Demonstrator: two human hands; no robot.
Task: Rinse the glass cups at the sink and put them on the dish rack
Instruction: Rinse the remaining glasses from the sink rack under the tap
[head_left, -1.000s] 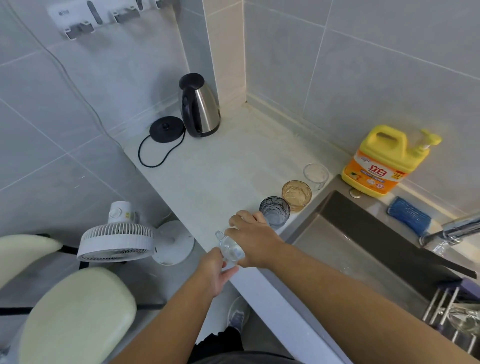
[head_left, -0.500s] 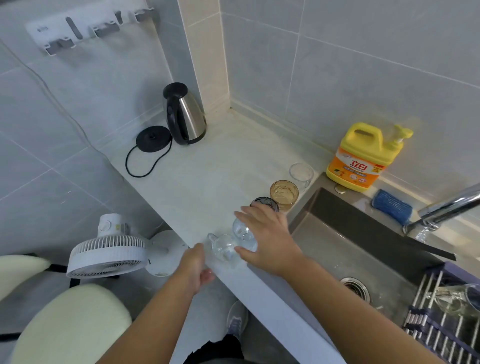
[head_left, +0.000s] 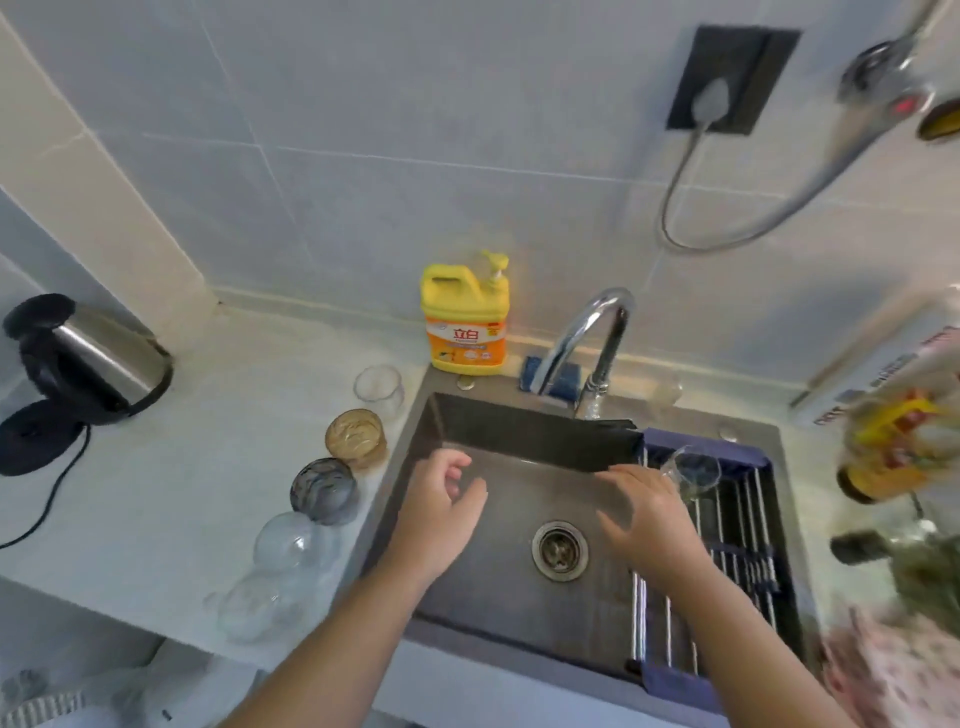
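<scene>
**A:** How are the fingers?

**B:** The fingers of the left hand (head_left: 441, 501) are loosely curled and hold nothing. This hand hangs over the left part of the sink (head_left: 488, 587). The right hand (head_left: 647, 506) is flat, its fingers are nearly straight, and it is also empty. It is a little blurred and sits at the left edge of the dish rack (head_left: 743, 525).

**A:** And where are the cups?

**B:** One clear glass (head_left: 693, 470) lies tilted at the back end of the rack, just beyond the right fingertips. I cannot tell if they touch it. The others follow the counter (head_left: 197, 467) along the sink's left edge. A clear cup (head_left: 378, 387) is at the sink's back left corner, then come an amber cup (head_left: 356, 437) and a grey cup (head_left: 324, 489). Two round clear glasses (head_left: 288, 543) are blurred, near the counter's front edge.

**A:** What is in the room around?

**B:** The wall is of pale grey tiles. A yellow detergent bottle (head_left: 464, 317) and a blue sponge (head_left: 563, 376) are behind the sink, and the chrome faucet (head_left: 597, 332) bends over it. A steel kettle (head_left: 98, 358) is at the counter's left end, beside its black base (head_left: 36, 436). High on the wall is a black socket (head_left: 732, 78) with a grey cable.
</scene>
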